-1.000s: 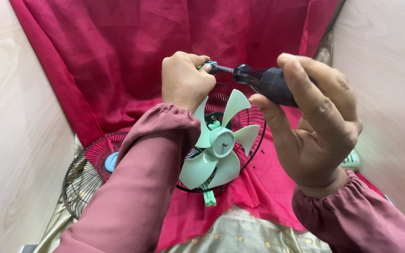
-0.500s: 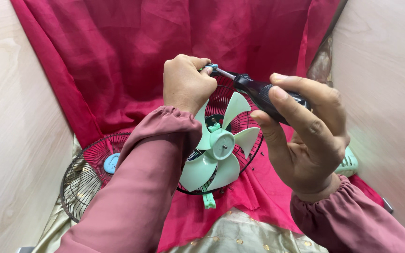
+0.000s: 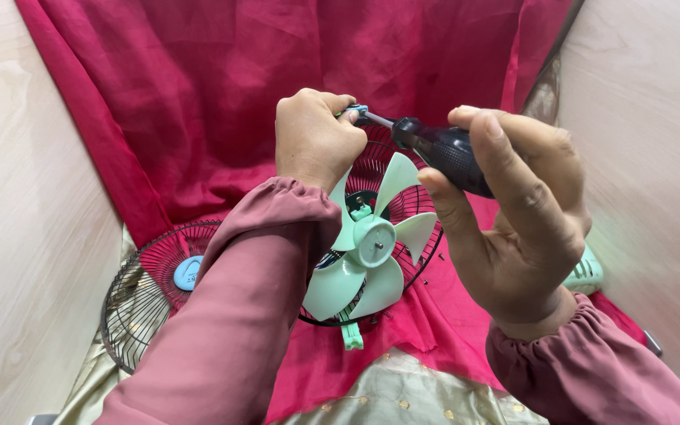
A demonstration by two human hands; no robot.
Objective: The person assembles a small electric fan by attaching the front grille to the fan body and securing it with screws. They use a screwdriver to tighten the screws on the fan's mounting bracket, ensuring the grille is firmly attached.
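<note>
Your left hand [image 3: 316,145] pinches the clip atop the rear grille [image 3: 391,169]; your right hand [image 3: 513,212] grips the screwdriver [image 3: 434,145]. Keep its tip square on that clip.

Both hands are bare, and each arm wears a loose dusty-rose sleeve [image 3: 230,315] gathered at the wrist.

A loose wire fan guard [image 3: 147,295] lies on crimson cloth [image 3: 198,94] between pale wooden panels [image 3: 17,236].

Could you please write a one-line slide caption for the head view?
Right hand drives a screwdriver at the fan guard rim, steadied by the left hand.
</note>
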